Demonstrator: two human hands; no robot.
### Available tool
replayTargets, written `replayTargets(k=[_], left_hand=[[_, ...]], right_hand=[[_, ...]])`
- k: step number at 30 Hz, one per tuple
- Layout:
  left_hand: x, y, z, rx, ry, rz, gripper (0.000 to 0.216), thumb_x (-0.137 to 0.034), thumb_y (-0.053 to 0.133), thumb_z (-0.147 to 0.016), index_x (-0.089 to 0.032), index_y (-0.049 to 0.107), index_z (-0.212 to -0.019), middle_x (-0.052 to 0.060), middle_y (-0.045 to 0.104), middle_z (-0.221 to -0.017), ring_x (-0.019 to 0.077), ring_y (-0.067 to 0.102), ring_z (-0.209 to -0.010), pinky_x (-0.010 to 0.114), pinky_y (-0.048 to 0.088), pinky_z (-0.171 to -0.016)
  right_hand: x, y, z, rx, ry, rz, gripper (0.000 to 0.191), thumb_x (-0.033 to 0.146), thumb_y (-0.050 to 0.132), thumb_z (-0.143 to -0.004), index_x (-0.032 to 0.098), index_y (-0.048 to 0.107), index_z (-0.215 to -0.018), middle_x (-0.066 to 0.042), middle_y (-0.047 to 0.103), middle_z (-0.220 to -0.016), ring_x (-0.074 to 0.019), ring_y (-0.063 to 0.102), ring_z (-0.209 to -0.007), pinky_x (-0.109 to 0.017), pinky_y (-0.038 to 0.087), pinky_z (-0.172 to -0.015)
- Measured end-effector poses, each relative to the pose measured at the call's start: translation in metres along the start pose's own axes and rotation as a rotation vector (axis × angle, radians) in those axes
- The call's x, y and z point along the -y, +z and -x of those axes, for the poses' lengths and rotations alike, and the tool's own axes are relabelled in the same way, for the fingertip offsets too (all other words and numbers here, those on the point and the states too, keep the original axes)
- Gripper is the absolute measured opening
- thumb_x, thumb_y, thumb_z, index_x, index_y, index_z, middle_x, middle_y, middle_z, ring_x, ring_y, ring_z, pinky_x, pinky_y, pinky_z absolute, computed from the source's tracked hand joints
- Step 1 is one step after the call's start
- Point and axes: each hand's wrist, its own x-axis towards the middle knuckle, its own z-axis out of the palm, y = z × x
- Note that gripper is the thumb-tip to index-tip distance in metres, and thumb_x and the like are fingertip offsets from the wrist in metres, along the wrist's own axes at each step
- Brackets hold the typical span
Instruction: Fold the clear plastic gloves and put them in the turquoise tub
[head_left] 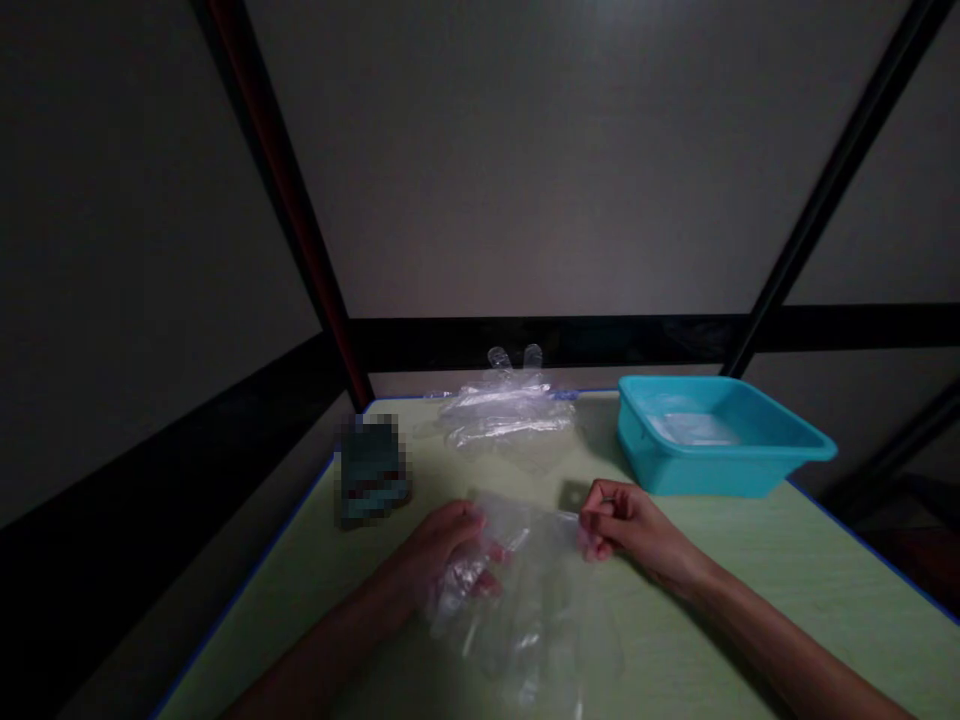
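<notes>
Between my two hands a clear, thin plastic glove (529,590) is stretched above the table, its lower part hanging toward me. My left hand (454,540) is closed on its left side, with the thumb in front and the other fingers showing through the film. At the upper right edge, my right hand (619,525) pinches the film between thumb and fingers. Beyond the hands lies a loose pile of clear plastic gloves (510,415), with two empty glove fingers sticking up at its back.
A turquoise plastic basin (712,470) stands at the right, with some clear plastic (690,428) inside. On the left lies a dark, blurred-out object (373,470). The pale green table (847,590) has a blue edge and backs onto a grey wall (540,200).
</notes>
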Motion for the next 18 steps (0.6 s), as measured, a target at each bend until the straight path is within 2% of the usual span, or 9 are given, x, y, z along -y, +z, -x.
replayTargets(k=[2, 5, 7, 9, 12, 16, 17, 18], left_hand=[[0.0, -0.005, 0.001, 0.051, -0.061, -0.032, 0.036, -0.042, 0.058, -0.07, -0.017, 0.043, -0.092, 0.005, 0.068, -0.072, 0.0165, 0.063, -0.051, 0.021, 0.042, -0.042], [-0.005, -0.01, 0.008, 0.093, -0.079, -0.184, 0.054, -0.031, 0.063, -0.066, -0.018, 0.032, -0.109, 0.003, 0.067, -0.073, 0.0164, 0.064, -0.054, 0.018, 0.041, -0.042], [-0.006, -0.012, 0.011, 0.077, -0.058, -0.277, 0.067, -0.023, 0.065, -0.062, -0.018, 0.025, -0.116, -0.001, 0.064, -0.066, 0.0154, 0.063, -0.051, 0.017, 0.04, -0.039], [-0.004, -0.012, 0.009, 0.004, -0.031, -0.34, 0.074, -0.017, 0.064, -0.059, -0.017, 0.02, -0.119, -0.006, 0.059, -0.058, 0.014, 0.061, -0.044, 0.015, 0.036, -0.034], [-0.001, -0.01, 0.003, -0.202, 0.092, -0.366, 0.068, -0.019, 0.06, -0.059, -0.018, 0.024, -0.117, -0.009, 0.054, -0.059, 0.0102, 0.054, -0.034, 0.014, 0.029, -0.028], [0.0, -0.011, -0.005, -0.456, 0.317, -0.346, 0.052, -0.025, 0.056, -0.064, -0.02, 0.029, -0.108, -0.002, 0.054, -0.081, 0.0046, 0.048, -0.033, 0.015, 0.028, -0.028], [0.0, -0.012, -0.006, -0.489, 0.353, -0.342, 0.049, -0.025, 0.056, -0.064, -0.02, 0.03, -0.106, -0.002, 0.053, -0.085, 0.0036, 0.047, -0.034, 0.015, 0.03, -0.029], [0.0, -0.013, -0.007, -0.509, 0.382, -0.339, 0.047, -0.026, 0.055, -0.064, -0.019, 0.032, -0.104, -0.002, 0.052, -0.085, 0.0029, 0.046, -0.034, 0.016, 0.032, -0.031]], right_hand=[[-0.005, -0.002, -0.004, -0.048, 0.024, 0.01, 0.021, 0.03, 0.062, -0.064, 0.016, 0.047, -0.061, 0.002, 0.059, -0.051, -0.0093, 0.056, -0.045, -0.019, 0.041, -0.044], [-0.008, -0.007, -0.007, -0.108, 0.023, 0.034, 0.022, 0.032, 0.061, -0.064, 0.017, 0.045, -0.061, 0.002, 0.059, -0.052, -0.0098, 0.056, -0.046, -0.021, 0.043, -0.046], [-0.009, -0.01, -0.008, -0.118, 0.015, 0.05, 0.023, 0.032, 0.06, -0.064, 0.017, 0.043, -0.062, 0.002, 0.059, -0.052, -0.0096, 0.056, -0.045, -0.021, 0.043, -0.046], [-0.008, -0.014, -0.007, -0.091, 0.017, 0.075, 0.025, 0.032, 0.06, -0.065, 0.018, 0.039, -0.064, 0.003, 0.058, -0.051, -0.0095, 0.057, -0.045, -0.02, 0.043, -0.045], [-0.002, -0.02, 0.002, 0.088, 0.073, 0.114, 0.027, 0.031, 0.058, -0.068, 0.02, 0.033, -0.07, 0.004, 0.06, -0.053, -0.0116, 0.059, -0.048, -0.021, 0.044, -0.045], [0.017, -0.024, 0.022, 0.587, 0.329, 0.201, 0.025, 0.031, 0.056, -0.072, 0.02, 0.035, -0.078, 0.001, 0.061, -0.056, -0.0123, 0.058, -0.045, -0.023, 0.045, -0.043], [0.021, -0.024, 0.026, 0.634, 0.334, 0.249, 0.022, 0.032, 0.056, -0.073, 0.02, 0.037, -0.078, 0.002, 0.06, -0.054, -0.0116, 0.056, -0.043, -0.022, 0.044, -0.041], [0.025, -0.023, 0.027, 0.607, 0.276, 0.313, 0.02, 0.033, 0.054, -0.075, 0.019, 0.04, -0.077, 0.002, 0.058, -0.053, -0.0113, 0.055, -0.042, -0.022, 0.043, -0.041]])
